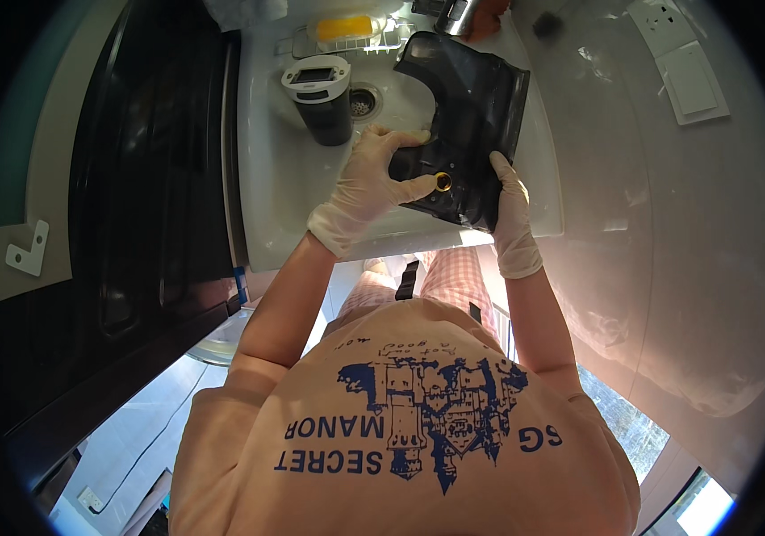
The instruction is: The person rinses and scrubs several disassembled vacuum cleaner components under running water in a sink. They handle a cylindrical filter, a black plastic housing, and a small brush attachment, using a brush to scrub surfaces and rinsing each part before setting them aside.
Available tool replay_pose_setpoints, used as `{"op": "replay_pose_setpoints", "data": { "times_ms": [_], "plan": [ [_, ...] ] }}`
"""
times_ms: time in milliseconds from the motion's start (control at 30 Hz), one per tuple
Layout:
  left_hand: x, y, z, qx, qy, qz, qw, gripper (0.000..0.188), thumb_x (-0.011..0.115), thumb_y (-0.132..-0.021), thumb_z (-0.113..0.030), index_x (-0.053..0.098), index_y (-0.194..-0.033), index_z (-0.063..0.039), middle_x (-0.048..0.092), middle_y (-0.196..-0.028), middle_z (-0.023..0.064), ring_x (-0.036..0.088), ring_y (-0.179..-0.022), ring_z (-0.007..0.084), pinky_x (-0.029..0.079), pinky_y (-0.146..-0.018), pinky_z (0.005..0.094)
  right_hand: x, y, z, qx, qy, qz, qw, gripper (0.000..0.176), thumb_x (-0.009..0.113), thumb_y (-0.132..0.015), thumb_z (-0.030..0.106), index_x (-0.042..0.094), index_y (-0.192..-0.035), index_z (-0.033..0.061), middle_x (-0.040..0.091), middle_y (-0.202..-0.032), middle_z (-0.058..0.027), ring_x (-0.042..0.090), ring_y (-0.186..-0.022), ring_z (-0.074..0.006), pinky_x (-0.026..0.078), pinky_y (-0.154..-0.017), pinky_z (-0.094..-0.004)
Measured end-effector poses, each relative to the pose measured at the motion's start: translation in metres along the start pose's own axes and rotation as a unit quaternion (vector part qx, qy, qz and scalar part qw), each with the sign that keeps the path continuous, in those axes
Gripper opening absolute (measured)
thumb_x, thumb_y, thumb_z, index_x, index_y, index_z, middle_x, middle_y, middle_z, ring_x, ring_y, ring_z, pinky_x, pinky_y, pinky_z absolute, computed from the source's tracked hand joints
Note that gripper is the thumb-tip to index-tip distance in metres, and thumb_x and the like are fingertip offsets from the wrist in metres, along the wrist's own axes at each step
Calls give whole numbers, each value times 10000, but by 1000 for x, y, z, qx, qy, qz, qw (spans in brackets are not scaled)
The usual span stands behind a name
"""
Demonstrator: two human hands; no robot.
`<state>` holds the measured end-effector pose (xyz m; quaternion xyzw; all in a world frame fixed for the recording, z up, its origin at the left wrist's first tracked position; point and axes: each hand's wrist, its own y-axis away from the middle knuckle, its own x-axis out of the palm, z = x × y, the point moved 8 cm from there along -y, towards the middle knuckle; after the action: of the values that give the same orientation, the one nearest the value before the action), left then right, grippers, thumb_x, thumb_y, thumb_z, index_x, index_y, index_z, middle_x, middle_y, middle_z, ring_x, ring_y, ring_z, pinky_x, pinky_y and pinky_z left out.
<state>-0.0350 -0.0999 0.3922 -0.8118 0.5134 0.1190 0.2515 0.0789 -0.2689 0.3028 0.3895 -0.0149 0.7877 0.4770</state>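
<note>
Both my hands wear pale, thin gloves. Between them, over a white sink (275, 221), is a black molded plastic part (469, 120) with a curved cutout on its left side. My left hand (382, 167) grips the part's left edge, its thumb by a small yellow-rimmed round hole or fitting (443, 181). My right hand (513, 208) holds the lower right edge, thumb on the face and the other fingers hidden. To the left, a dark cup-shaped container with a white top (318, 100) stands in the sink beside the drain (363, 102).
Behind the sink basin are a wire rack (349, 47) with a yellow item (344, 27) and a metal faucet (456, 15). A dark glossy panel (154, 154) borders the left side. A wall socket (663, 23) and a switch plate (694, 84) are at right.
</note>
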Motion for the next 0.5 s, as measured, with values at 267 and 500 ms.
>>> {"op": "replay_pose_setpoints", "data": {
  "times_ms": [267,500],
  "plan": [
    [5,5,17,-30,29,65,997,607,820,-690,-188,578,-1231,-54,459,-1225,119,448,-1197,246,352,-1061,335,13,8,16,-57,4,-18,998,165,627,-939,128,629,-1080,42,677,-1012,-82,687,-850,-186,615,-735,-315],
    [9,8,19,-44,40,78,995,580,806,-708,-160,565,-1226,-61,437,-1213,103,443,-1198,235,335,-1070,314,9,9,17,-61,39,-13,997,252,592,-962,158,608,-1172,20,667,-1090,-100,682,-921,-199,597,-809,-324]
  ]
}}
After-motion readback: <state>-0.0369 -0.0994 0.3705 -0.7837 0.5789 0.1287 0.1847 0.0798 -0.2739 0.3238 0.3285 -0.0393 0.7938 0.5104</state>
